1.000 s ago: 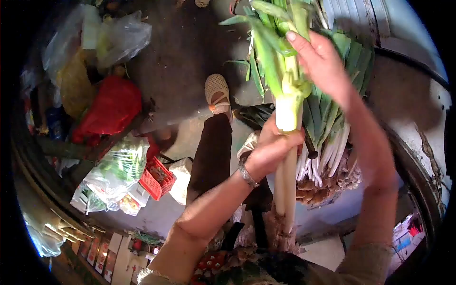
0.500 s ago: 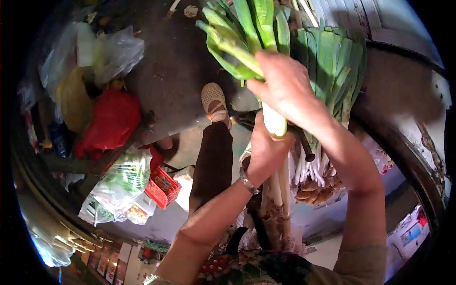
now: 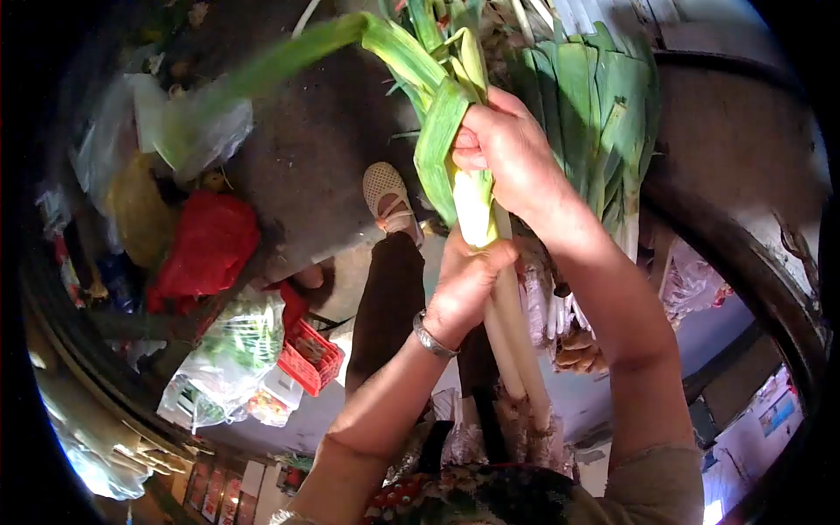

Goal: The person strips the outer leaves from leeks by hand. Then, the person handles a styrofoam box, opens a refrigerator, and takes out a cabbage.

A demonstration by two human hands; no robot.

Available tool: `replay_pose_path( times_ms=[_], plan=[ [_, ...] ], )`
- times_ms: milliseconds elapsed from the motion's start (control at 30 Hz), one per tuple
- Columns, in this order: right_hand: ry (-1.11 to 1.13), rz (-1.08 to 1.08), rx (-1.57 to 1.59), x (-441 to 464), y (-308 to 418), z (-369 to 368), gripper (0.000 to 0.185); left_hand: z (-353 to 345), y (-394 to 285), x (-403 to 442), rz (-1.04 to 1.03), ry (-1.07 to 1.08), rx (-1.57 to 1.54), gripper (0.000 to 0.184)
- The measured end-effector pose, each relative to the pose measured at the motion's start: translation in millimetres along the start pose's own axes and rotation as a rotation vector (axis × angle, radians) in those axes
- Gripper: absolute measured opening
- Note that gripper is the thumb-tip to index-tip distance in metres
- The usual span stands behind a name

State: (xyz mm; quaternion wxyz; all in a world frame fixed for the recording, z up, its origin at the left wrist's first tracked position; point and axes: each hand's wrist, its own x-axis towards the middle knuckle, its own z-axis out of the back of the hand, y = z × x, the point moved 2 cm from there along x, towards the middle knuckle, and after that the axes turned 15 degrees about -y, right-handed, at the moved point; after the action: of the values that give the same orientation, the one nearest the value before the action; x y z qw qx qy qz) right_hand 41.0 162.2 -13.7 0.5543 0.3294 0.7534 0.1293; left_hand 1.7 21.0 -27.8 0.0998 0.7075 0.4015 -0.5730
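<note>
The leek [image 3: 475, 208] is up over the floor [image 3: 306, 166]. The left hand [image 3: 472, 278] wraps tight around its white part; the right hand [image 3: 516, 157] squeezes its green leaves. Pulling too hard could snap it.

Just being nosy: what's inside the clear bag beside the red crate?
The clear bag shows green leaves through its plastic; whatever lies beneath them is covered.

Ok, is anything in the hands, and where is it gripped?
Yes, leeks: the left hand grips them around the white stalks, the right hand by the green leaves just above.
</note>
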Motion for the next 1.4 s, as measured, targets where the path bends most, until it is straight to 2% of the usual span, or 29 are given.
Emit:
replay_pose_path(
  times_ms=[100, 133, 167, 233, 300, 333, 367, 433, 467, 500, 567, 600, 667, 700, 767, 900, 933, 967, 1033, 1100, 1233, 1267, 1300, 1367, 1400],
  plan=[
    [-0.084, -0.004, 0.069, 7, 4, 16, 0.007, -8, -10, -8, 0.011, 0.006, -0.027, 0.039],
    [-0.035, -0.024, 0.16, 14, 10, 27, 0.007, -8, -12, -6, -0.007, -0.003, -0.01, 0.034],
    [-0.16, -0.045, 0.138, 23, 14, 35, 0.008, -8, -11, -7, -0.004, -0.008, -0.011, 0.034],
    [0.045, 0.013, 0.347, 42, 43, 55, 0.012, -8, -10, -10, -0.074, 0.016, -0.021, 0.04],
    [-0.248, 0.528, -0.14, 43, 62, 43, 0.021, -5, 1, -10, -0.099, -0.02, 0.013, 0.043],
    [-0.263, 0.563, -0.328, 37, 59, 40, 0.023, -5, 2, -10, -0.096, -0.026, 0.036, 0.042],
    [-0.244, 0.484, -0.527, 36, 52, 41, 0.023, -6, 2, -9, -0.097, -0.028, 0.055, 0.042],
    [-0.21, 0.54, -0.661, 48, 19, 52, 0.033, -10, -1, -10, -0.11, -0.026, 0.074, 0.041],
    [-0.148, 0.593, -0.613, 48, 8, 53, 0.034, -11, -2, -10, -0.126, -0.028, 0.095, 0.04],
    [-0.181, 0.578, -0.491, 51, -3, 55, 0.029, -10, -2, -10, -0.127, -0.028, 0.095, 0.04],
    [-0.248, 0.405, -0.549, 39, 4, 52, 0.022, -6, -4, -11, -0.204, -0.084, 0.18, 0.037],
    [-0.256, 0.408, -0.541, 38, 2, 51, 0.022, -5, -7, -12, -0.203, -0.079, 0.19, 0.037],
    [-0.267, 0.515, -0.144, 35, -3, 48, 0.017, -2, -10, -14, -0.042, -0.066, 0.043, 0.049],
    [-0.269, 0.513, -0.147, 32, -5, 46, 0.017, 0, -9, -13, -0.039, -0.067, 0.042, 0.049],
    [-0.235, 0.533, -0.011, 21, -3, 41, 0.016, 2, -8, -11, -0.014, -0.002, -0.005, 0.045],
    [-0.115, 0.347, 0.241, 11, -5, 37, 0.014, 2, -14, -16, 0.016, 0.014, -0.055, 0.042],
    [-0.168, 0.361, 0.205, 9, -5, 35, 0.017, 3, -17, -17, -0.001, 0.006, -0.047, 0.042],
    [-0.223, 0.265, 0.177, 8, -9, 38, 0.017, 1, -18, -19, -0.012, -0.001, -0.037, 0.041],
    [-0.127, 0.065, 0.176, -5, -12, 41, 0.016, -1, -23, -20, -0.042, 0.047, -0.147, 0.039],
    [-0.252, 0.068, 0.06, -23, -5, 49, 0.018, 0, -31, -19, -0.085, 0.102, -0.103, 0.048],
    [-0.389, 0.287, -0.117, -52, 16, 93, 0.016, 12, -35, -14, -0.17, -0.025, -0.103, 0.037],
    [-0.468, 0.231, -0.353, -63, 23, 121, 0.027, 15, -36, -12, -0.17, -0.023, -0.099, 0.037],
    [-0.598, 0.297, -0.244, -76, 28, 122, 0.012, 21, -37, -11, -0.179, -0.074, -0.061, 0.034],
    [-0.626, 0.389, -0.447, -108, 39, 134, 0.016, 28, -36, -7, -0.191, -0.124, -0.026, 0.031],
    [-0.549, 0.266, -0.48, -124, 34, 140, 0.021, 33, -33, -4, -0.197, -0.158, -0.026, 0.028]
  ],
)
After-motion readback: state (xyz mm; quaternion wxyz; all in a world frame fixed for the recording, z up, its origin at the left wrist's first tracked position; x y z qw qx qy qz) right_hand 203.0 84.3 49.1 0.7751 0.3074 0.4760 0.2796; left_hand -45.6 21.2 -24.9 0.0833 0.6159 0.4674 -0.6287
